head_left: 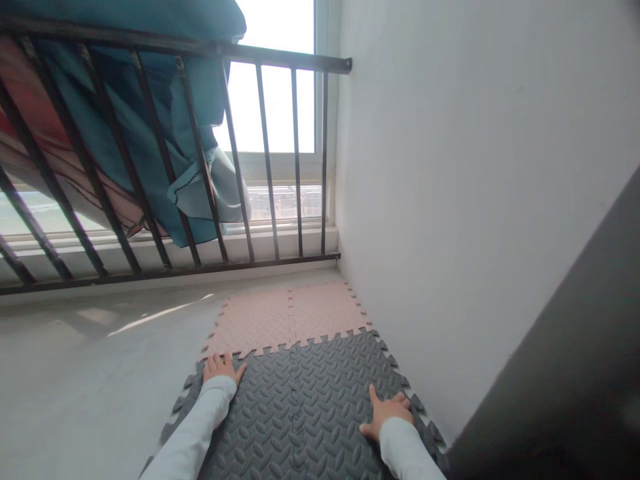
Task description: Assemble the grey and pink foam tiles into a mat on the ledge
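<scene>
Dark grey foam floor tiles (320, 413) with a raised leaf-like tread lie along the wall, joined down the middle by a seam. Beyond them, pink foam tiles (260, 320) meet the grey ones at a toothed, interlocking edge. My left hand (223, 368) rests flat on the far left corner of the grey tiles, beside the pink edge, fingers stretched out. Nearer the wall, my right hand (387, 410) lies on the right grey tile with its fingers spread. Neither hand holds anything.
A white wall (450, 167) rises along the right side of the tiles. Across the back runs a dark metal railing (210, 263) before a window. Blue and pink cloth (200, 193) hangs over it. Bare concrete floor (90, 387) lies to the left.
</scene>
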`<state>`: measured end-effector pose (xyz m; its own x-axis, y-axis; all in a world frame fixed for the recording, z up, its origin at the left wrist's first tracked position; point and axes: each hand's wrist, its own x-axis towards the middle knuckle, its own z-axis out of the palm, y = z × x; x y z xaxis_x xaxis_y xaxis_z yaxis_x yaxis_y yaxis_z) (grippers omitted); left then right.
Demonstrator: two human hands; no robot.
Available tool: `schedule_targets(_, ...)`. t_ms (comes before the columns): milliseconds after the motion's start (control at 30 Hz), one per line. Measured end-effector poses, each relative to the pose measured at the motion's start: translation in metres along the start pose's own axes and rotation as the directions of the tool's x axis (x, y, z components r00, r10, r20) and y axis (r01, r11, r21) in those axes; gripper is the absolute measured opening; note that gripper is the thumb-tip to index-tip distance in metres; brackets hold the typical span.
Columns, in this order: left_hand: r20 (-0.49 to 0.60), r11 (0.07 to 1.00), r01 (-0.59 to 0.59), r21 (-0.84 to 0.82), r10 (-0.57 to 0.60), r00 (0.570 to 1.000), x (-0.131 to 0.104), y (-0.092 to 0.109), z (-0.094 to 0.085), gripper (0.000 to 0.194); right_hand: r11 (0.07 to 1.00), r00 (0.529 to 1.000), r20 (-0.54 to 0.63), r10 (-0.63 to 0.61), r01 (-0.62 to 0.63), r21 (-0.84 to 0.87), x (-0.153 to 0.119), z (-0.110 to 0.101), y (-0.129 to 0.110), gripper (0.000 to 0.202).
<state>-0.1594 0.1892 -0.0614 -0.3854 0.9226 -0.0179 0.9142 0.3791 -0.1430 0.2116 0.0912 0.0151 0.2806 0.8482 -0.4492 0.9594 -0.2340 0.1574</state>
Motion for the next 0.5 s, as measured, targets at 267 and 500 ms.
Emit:
schedule_targets(267,0.159,0.991,-0.127,0.028,0.121,0.980,0.004,-0.013,-0.019,0.081,0.999,0.999,-0.014,-0.037,0.037,0.004,0.004,0.004,0.001,0.087)
schedule_targets(500,0.268,0.970,-0.242,0.015,0.229,0.936,0.017,-0.031,-0.019,0.071,0.999,0.999,0.018,-0.032,0.032,0.004,0.000,-0.002,-0.001,0.086)
